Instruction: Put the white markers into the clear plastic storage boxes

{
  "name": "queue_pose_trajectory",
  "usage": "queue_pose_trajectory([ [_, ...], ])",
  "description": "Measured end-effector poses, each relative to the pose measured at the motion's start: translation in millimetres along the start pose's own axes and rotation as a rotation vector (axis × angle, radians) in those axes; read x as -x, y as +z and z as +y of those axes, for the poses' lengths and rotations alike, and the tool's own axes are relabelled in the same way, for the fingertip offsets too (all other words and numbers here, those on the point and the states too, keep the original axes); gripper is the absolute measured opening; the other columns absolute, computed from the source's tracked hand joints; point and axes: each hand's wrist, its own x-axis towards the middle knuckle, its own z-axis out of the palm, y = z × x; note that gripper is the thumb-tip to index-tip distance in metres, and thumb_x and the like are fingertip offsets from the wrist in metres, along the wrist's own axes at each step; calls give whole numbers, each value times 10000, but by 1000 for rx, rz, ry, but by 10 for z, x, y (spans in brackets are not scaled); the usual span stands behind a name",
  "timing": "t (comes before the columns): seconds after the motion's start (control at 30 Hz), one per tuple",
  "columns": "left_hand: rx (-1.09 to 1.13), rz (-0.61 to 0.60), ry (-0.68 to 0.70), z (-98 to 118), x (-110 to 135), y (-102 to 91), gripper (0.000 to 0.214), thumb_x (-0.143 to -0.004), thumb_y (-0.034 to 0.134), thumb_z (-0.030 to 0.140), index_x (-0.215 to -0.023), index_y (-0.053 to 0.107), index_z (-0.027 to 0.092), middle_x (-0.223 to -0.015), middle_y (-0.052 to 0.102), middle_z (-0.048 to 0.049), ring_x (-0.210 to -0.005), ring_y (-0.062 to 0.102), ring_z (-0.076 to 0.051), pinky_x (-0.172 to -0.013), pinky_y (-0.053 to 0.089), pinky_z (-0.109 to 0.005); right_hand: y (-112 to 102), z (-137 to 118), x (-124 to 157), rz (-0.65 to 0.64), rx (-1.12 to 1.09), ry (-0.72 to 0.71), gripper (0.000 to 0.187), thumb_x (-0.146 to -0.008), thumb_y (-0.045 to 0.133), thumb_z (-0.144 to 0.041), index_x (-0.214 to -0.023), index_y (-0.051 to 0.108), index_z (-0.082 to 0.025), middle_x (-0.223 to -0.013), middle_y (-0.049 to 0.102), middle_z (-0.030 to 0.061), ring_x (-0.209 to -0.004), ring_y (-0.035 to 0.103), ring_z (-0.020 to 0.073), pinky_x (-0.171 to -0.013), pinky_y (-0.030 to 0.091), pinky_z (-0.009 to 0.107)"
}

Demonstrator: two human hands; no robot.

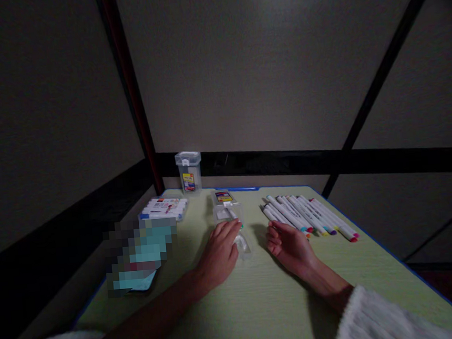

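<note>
My left hand (pixel 218 252) is closed over the near part of an open clear plastic case (pixel 228 208), hiding some of it. A white marker with a green end (pixel 241 226) lies in the case under my fingertips. The case's clear lid (pixel 242 245) shows beside my thumb. To the right, my right hand (pixel 290 248) hangs just above the table with its fingers curled in, and nothing shows in them. Close beyond it lies a row of several white markers (pixel 293 213) with coloured ends, side by side at a slant.
A tall clear lidded box (pixel 189 172) stands at the table's back left. In front of it lies a clear pack of white markers (pixel 164 208). A blurred-out flat item (pixel 144 256) is at the left edge. The pale green table (pixel 262 314) has blue edging, with wall panels behind.
</note>
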Motion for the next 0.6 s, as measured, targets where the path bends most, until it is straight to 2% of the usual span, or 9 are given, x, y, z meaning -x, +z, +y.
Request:
queue_pose_trajectory([
  [0.27, 75, -20, -46, 23, -5, 1, 494, -729, 418, 66, -1215, 440, 150, -1232, 457, -92, -1155, 402, -180, -999, 336, -347, -17, 6, -6, -11, 4, -8, 40, -710, 563, -135, -689, 590, -116, -470, 479, -37, -393, 390, 38, -387, 355, 146],
  [0.47, 47, -102, -33, 36, -50, 18, 486, -774, 411, 119, -1259, 390, 137, -1365, 353, -99, -1230, 328, -206, -1032, 287, -403, -6, 9, -7, -12, 7, -9, 33, -706, 564, -129, -692, 592, -117, -475, 490, -36, -399, 397, 39, -392, 362, 147],
  [0.6, 43, -106, -29, 43, -77, 14, 465, -778, 427, 133, -1243, 412, 146, -1341, 388, -104, -1218, 352, -208, -1024, 302, -407, -7, 5, -5, -13, 6, -2, 32, -704, 566, -134, -692, 593, -122, -474, 493, -38, -397, 392, 37, -397, 365, 144],
])
